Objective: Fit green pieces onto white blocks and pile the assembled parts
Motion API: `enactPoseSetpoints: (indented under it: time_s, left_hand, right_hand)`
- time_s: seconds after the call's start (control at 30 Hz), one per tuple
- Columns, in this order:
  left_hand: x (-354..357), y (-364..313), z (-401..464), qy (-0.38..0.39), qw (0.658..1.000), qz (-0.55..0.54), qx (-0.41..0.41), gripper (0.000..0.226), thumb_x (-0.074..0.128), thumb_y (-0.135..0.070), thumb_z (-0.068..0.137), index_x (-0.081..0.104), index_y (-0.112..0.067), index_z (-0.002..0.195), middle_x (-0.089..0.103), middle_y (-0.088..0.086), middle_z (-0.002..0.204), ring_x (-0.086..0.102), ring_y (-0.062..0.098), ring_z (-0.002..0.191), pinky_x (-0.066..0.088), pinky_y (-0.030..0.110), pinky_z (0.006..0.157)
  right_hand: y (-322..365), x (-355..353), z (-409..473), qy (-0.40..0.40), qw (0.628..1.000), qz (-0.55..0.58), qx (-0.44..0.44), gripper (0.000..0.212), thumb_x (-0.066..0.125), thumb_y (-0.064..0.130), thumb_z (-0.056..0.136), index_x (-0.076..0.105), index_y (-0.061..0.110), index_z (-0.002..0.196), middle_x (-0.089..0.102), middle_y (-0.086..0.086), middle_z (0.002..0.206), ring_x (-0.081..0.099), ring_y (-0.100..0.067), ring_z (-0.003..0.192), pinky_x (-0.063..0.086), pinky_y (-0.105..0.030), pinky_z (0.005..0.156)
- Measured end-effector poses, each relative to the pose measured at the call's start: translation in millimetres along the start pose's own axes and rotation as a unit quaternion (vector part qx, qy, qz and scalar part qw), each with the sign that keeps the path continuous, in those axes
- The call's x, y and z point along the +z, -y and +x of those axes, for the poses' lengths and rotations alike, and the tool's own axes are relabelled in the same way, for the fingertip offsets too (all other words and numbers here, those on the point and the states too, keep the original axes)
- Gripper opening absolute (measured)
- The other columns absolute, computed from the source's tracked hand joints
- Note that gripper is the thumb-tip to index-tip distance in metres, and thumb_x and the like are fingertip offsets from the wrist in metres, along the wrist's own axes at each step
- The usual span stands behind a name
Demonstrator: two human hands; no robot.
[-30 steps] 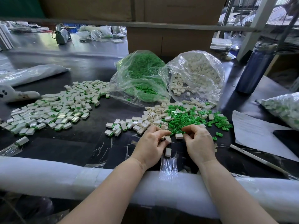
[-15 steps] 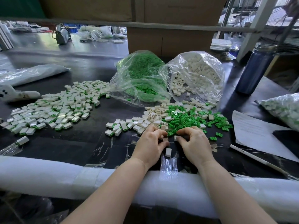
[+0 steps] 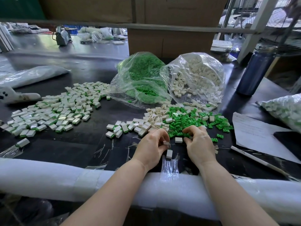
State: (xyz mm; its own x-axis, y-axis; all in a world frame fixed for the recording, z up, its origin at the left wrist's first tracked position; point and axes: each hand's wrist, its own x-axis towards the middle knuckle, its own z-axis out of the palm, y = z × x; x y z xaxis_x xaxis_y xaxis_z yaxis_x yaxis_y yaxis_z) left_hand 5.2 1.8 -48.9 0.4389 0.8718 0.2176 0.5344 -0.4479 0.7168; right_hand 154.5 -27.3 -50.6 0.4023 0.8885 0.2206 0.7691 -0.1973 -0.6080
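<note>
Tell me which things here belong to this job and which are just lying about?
Job: loose green pieces; loose white blocks; both supply bags; assembled pile; block in left hand.

Lying about: blue bottle; paper sheet; cardboard box.

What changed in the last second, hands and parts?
The right hand drew back from the loose green pieces toward the table edge, fingers curled; what it holds is hidden. The left hand barely moved and pinches a white block at its fingertips. One white block now lies bare between the hands. The block below the left fingers, the assembled pile and both bags stayed put.
</note>
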Motion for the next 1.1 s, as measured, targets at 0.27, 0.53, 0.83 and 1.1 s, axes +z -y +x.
enactPoseSetpoints:
  time_s: [0.27,0.53,0.83,1.1]
  left_hand:
    - [-0.5,4.9,1.7,-0.015,0.997,-0.065,-0.026,0.023,0.070,-0.010,0.080,0.062,-0.016,0.101,0.061,-0.006,0.090,0.055,0.004,0.081,0.040,-0.001,0.073]
    - [-2.0,4.7,3.7,-0.027,0.990,-0.129,-0.042,0.012,0.066,-0.009,0.084,0.059,-0.019,0.087,0.061,-0.006,0.081,0.058,0.007,0.078,0.046,0.010,0.077]
    - [-0.8,7.4,5.7,-0.057,0.983,-0.165,-0.052,0.018,0.069,-0.010,0.081,0.057,-0.022,0.087,0.063,-0.006,0.082,0.060,0.009,0.080,0.049,0.016,0.080]
    - [-0.7,7.4,5.9,-0.037,0.982,-0.182,-0.044,0.015,0.066,-0.010,0.084,0.064,-0.025,0.087,0.066,-0.004,0.086,0.062,0.005,0.082,0.046,0.007,0.078]
  right_hand:
    - [-0.1,-1.4,0.9,-0.030,0.999,0.017,0.000,0.009,0.058,0.006,0.089,0.064,0.012,0.091,0.055,0.002,0.090,0.056,-0.024,0.093,0.044,-0.032,0.079]
    - [1.4,-2.5,-0.8,-0.031,0.986,0.158,-0.035,0.030,0.054,-0.002,0.090,0.064,0.010,0.116,0.056,0.004,0.098,0.054,-0.015,0.096,0.038,-0.008,0.085]
    - [4.7,-3.2,-2.6,0.016,0.965,0.255,-0.049,0.020,0.054,0.001,0.091,0.066,0.017,0.094,0.063,0.000,0.096,0.057,-0.007,0.091,0.042,-0.006,0.078]
    - [4.8,-3.3,-2.9,0.030,0.951,0.306,-0.042,0.020,0.061,0.000,0.087,0.066,0.019,0.088,0.066,0.004,0.082,0.061,-0.009,0.076,0.052,-0.022,0.075]
